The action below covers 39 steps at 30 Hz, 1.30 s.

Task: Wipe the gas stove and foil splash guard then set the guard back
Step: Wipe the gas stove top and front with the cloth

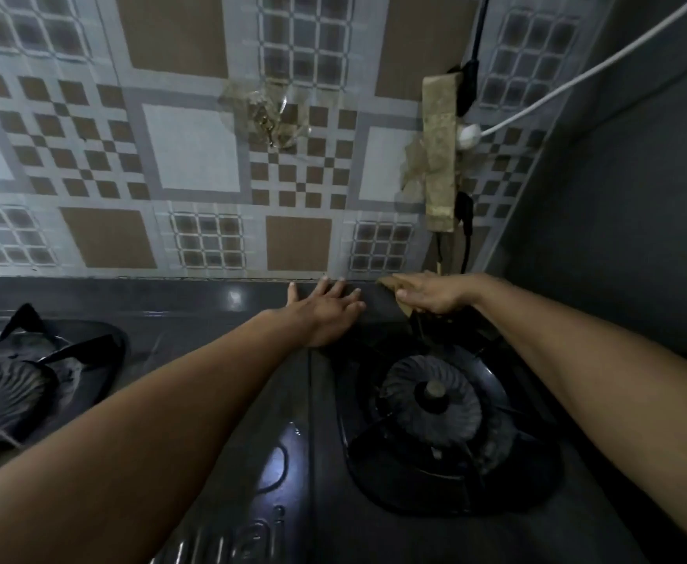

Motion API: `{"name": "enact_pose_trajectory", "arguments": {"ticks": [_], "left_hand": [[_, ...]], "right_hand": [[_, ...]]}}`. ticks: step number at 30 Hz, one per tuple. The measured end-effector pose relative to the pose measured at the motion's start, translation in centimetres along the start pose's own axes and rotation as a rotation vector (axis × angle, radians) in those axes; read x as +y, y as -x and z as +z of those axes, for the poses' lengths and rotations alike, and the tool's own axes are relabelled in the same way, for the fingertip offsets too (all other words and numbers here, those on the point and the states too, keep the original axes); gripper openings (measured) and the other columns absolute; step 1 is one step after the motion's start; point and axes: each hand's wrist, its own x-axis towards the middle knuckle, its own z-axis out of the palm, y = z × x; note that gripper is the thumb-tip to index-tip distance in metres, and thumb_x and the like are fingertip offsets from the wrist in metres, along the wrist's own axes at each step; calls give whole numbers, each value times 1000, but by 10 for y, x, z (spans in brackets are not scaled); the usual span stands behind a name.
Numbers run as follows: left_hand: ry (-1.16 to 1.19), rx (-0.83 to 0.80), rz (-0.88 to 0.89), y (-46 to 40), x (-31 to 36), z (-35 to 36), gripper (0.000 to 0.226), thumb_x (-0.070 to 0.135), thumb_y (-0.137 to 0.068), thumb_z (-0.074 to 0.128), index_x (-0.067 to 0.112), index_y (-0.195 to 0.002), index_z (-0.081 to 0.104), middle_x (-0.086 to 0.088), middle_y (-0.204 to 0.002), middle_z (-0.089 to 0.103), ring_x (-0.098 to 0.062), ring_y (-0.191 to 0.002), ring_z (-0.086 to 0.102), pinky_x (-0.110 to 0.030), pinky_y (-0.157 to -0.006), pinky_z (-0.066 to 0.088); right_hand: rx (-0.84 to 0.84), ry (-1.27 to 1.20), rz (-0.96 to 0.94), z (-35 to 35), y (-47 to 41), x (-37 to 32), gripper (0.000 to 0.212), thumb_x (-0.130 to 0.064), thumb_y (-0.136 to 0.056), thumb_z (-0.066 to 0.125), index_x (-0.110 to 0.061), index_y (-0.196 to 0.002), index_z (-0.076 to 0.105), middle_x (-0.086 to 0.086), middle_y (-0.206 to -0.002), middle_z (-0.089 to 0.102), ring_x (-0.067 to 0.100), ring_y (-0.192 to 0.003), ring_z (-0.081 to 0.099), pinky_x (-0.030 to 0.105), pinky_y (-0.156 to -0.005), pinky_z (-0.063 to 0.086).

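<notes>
The dark gas stove (228, 343) fills the lower view, with a left burner (4, 384) and a right burner (431, 396). Behind it stands the foil splash guard (195, 156), a checked grey and brown sheet whose lower edge meets the stove's back rim. My left hand (325, 307) lies flat on the stove's back rim, fingers spread and straight, fingertips at the guard's lower edge. My right hand (435, 295) rests at the back right corner, its straight fingers pressing a tan cloth (404, 308) onto the stove. Most of the cloth is hidden under the hand.
A grimy power strip (439, 156) hangs on the wall at the right, with black plugs and a white cable (577, 75) running up right. A plain grey wall panel (626, 205) closes the right side. A clear hook (268, 116) sticks to the guard.
</notes>
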Motion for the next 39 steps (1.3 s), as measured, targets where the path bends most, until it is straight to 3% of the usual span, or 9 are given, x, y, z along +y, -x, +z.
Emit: {"name": "enact_pose_trajectory", "arguments": {"ticks": [5, 9, 11, 15, 21, 26, 30, 33, 39], "left_hand": [[240, -81, -103, -18, 15, -11, 90, 82, -81, 9, 28, -153, 16, -4, -163, 2, -27, -149, -6, -61, -116, -6], [130, -24, 7, -7, 41, -1, 79, 73, -89, 17, 28, -154, 10, 0, -163, -1, -26, -150, -4, -63, -115, 0], [47, 42, 110, 4, 56, 6, 70, 64, -95, 22, 31, -154, 4, 0, -163, -3, -24, -150, -3, -61, -116, 1], [-101, 116, 248, 16, 69, 12, 57, 49, -101, 21, 34, -154, 3, 2, -163, -2, -21, -150, -2, -59, -117, 3], [-63, 129, 199, 30, 91, 18, 63, 55, -100, 15, 25, -154, 11, 0, -163, -6, -19, -150, -6, -59, -117, -2], [-58, 131, 210, 48, 116, 20, 69, 57, -98, 17, 19, -154, 11, -2, -163, -5, -20, -149, -8, -59, -115, -8], [-80, 126, 241, 66, 129, 26, 68, 55, -99, 20, 18, -154, 9, -2, -163, -6, -20, -150, -7, -59, -116, -7], [-104, 123, 243, 77, 128, 32, 66, 53, -100, 22, 18, -154, 10, -2, -163, -5, -20, -150, -5, -59, -116, -6], [-118, 128, 278, 98, 115, 43, 57, 39, -102, 28, 15, -153, 16, -4, -163, 0, -23, -150, -2, -62, -116, -1]], "right_hand": [[42, -34, 106, 7, 18, 33, 70, -56, -98, 16, -18, -154, -4, 6, -162, -5, 26, -149, -3, 40, -120, 0], [136, -301, 248, 24, 28, 46, 75, -56, -98, 24, -16, -153, -8, 7, -162, -10, 29, -149, -4, 44, -120, 5], [204, -528, 331, 32, 40, 47, 73, -52, -99, 30, -13, -154, 3, 11, -161, 9, 32, -145, 17, 41, -116, 21], [239, -980, 437, 49, 86, 46, 34, -36, -101, 39, -8, -102, 59, 15, -95, 63, 29, -78, 61, 31, -66, 49], [287, -1147, 474, 89, 156, 44, 38, -25, -101, 37, -10, -72, 58, 7, -57, 63, 18, -47, 58, 18, -42, 42], [319, -998, 443, 122, 196, 35, 39, -43, -100, 41, -11, -106, 63, 5, -88, 60, 16, -73, 55, 25, -58, 42], [361, -897, 250, 144, 220, 31, 49, -34, -105, 24, -19, -152, 21, -2, -149, 35, 13, -132, 36, 19, -108, 23], [392, -803, 233, 166, 238, 24, 57, -36, -104, 26, -26, -154, 2, -7, -159, 12, 12, -142, 21, 16, -107, 12], [379, -266, 426, 203, 282, -22, 61, -47, -101, 17, -24, -154, -4, -10, -160, -15, 23, -147, -17, 54, -117, -5]]}}
